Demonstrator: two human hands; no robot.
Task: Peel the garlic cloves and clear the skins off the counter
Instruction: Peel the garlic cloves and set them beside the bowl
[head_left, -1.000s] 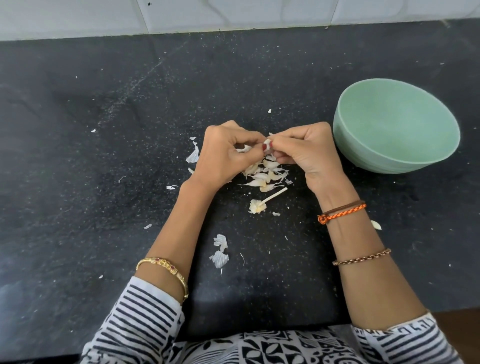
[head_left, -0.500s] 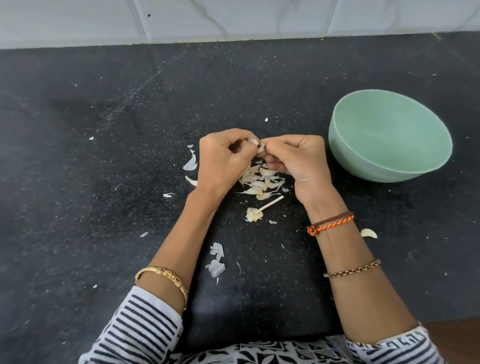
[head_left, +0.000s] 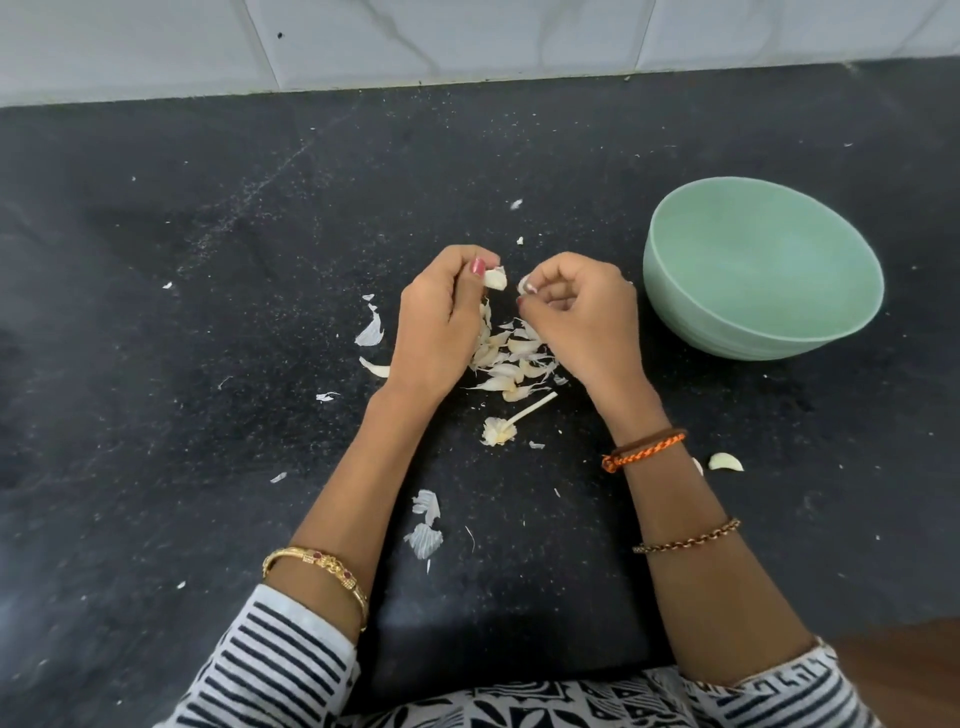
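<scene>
L hand (head_left: 441, 317) pinches garlic clove (head_left: 495, 279); R hand (head_left: 576, 312) pinches skin scrap (head_left: 524, 285). Risk: clove slips into pile (head_left: 511, 358) below hands, w/ skins sticking to fingers.

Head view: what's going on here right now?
A person is peeling garlic over a black counter. The left hand pinches a garlic clove at its fingertips, while the right hand pinches a bit of skin just beside it, the two hands slightly apart. A pile of cloves and skins lies below the hands, with a bare stem nearer the person. Loose skins are scattered about, and a green bowl sits to the right.
</scene>
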